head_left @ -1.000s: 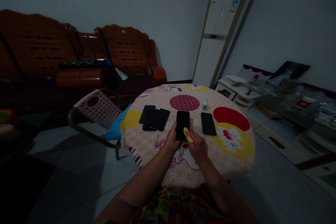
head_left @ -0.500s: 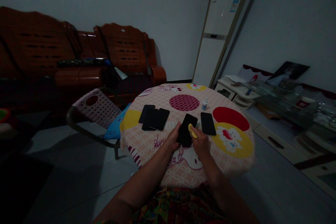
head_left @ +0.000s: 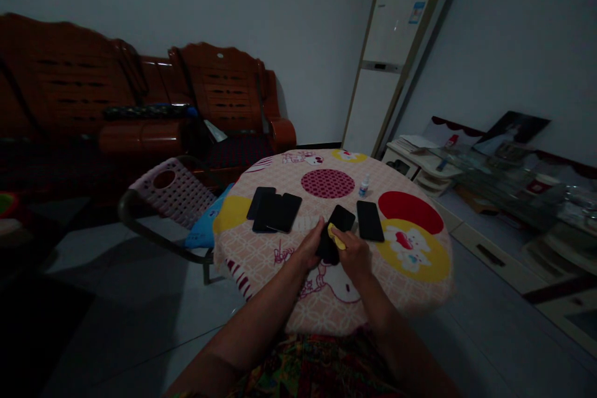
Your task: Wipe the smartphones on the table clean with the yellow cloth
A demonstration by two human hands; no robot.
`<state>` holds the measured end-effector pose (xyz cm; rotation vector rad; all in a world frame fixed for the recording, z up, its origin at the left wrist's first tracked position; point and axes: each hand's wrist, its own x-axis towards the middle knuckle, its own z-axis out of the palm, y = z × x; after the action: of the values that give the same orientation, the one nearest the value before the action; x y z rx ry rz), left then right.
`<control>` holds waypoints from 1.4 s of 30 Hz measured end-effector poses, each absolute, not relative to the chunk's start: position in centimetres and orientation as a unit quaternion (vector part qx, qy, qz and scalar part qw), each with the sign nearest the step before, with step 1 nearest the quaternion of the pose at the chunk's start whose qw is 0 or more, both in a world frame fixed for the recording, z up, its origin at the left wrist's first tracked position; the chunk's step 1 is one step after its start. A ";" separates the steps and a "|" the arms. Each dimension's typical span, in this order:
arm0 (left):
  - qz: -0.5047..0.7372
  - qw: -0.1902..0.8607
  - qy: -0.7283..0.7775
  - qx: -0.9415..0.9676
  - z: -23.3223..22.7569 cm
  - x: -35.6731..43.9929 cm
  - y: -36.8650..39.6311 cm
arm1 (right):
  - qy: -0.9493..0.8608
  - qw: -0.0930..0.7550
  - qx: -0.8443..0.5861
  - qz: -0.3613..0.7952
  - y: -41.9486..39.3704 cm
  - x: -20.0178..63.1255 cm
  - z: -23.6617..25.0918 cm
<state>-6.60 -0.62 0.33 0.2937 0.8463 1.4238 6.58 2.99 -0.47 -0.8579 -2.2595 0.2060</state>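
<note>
Phone (head_left: 336,231) likely more tilted, between hands

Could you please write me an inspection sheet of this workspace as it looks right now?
Surface: round table under a patterned cloth with coloured circles and cartoon prints.
Job's things: black phone, tilted, held over the cloth; yellow cloth pressed on its face.
Clutter: overlapping dark phones on the left; single phone on the right; small bottle behind.
Hands: left hand grips the black phone's edge; right hand holds the yellow cloth.
Cables: nothing seen.
Surroundings: dim room; pink chair, wooden sofa, tall white unit, low cabinet.
</note>
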 end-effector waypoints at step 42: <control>0.588 0.674 0.372 0.248 1.2 -6.0 -1.4 | -0.780 0.459 -0.409 0.116 7.4 6.5 -0.1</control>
<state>-5.98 -1.45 1.19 0.5579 0.8377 1.3232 6.47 7.43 -0.06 -1.0060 -1.9207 0.2859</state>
